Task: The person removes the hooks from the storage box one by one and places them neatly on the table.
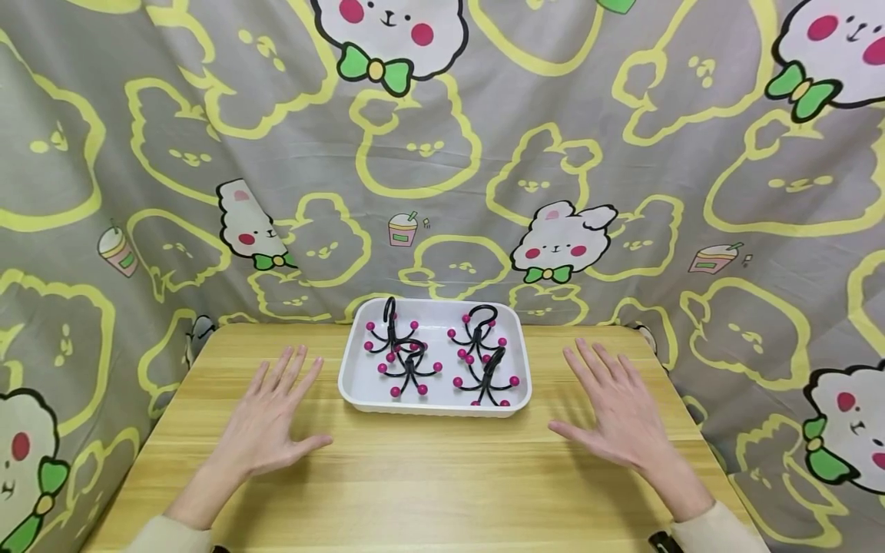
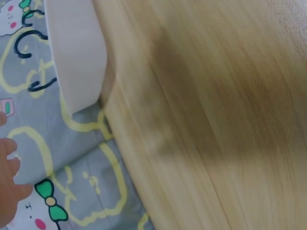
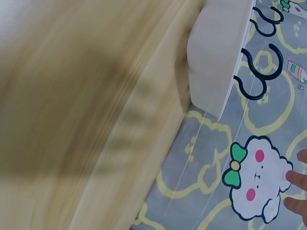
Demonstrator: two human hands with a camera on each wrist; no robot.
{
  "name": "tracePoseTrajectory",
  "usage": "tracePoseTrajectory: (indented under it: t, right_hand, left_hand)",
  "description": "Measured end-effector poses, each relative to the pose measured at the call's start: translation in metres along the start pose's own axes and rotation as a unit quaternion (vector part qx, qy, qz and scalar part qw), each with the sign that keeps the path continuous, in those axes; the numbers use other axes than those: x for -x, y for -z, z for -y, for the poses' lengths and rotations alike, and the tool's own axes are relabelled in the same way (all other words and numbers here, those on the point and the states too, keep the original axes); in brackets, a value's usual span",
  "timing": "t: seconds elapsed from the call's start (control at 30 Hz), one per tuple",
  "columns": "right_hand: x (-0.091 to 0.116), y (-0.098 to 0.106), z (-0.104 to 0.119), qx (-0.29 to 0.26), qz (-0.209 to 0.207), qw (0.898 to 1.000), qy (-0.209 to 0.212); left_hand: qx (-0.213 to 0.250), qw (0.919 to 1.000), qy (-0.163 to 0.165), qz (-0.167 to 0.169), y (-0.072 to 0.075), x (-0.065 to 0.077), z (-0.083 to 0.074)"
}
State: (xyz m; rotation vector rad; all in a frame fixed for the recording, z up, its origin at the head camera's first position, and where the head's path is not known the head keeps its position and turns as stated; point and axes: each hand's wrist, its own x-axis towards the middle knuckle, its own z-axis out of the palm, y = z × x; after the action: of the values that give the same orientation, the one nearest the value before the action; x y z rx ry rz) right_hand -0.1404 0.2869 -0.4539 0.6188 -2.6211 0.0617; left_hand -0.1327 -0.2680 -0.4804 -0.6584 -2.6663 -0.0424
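Note:
A white rectangular tray [image 1: 435,410] stands at the back middle of the table. Several black multi-arm hooks with pink ball tips lie in it, among them a back left hook [image 1: 392,336], a front left hook [image 1: 411,370] and a front right hook [image 1: 487,378]. To the left of the tray my left hand [image 1: 266,422] is spread, holding nothing. My right hand [image 1: 618,415] mirrors it on the other side, fingers spread and thumb toward the middle. Both hands are apart from the tray. Each wrist view shows only fingertips at its edge, the tray's side and some black hook ends.
Under the tray is a light wood-grain table [image 1: 429,484]. A grey curtain [image 1: 429,177] with yellow outlines and cartoon animals hangs behind the table and along both its sides. Dark bands [image 1: 664,541] show at the wrists near the sleeves.

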Motion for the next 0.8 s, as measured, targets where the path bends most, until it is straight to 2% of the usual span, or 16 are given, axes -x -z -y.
tracePoseTrajectory:
  t: [0.43,0.8]
  right_hand:
    - [-0.029,-0.014,0.011,-0.014,-0.068,0.995,0.076]
    - [-0.046,-0.029,0.016,-0.022,-0.082,0.99,0.112]
  left_hand:
    - [0.015,0.9996,-0.006,0.025,-0.027,-0.016,0.007]
    - [0.014,0.9978,-0.001,0.065,-0.049,-0.025,0.012]
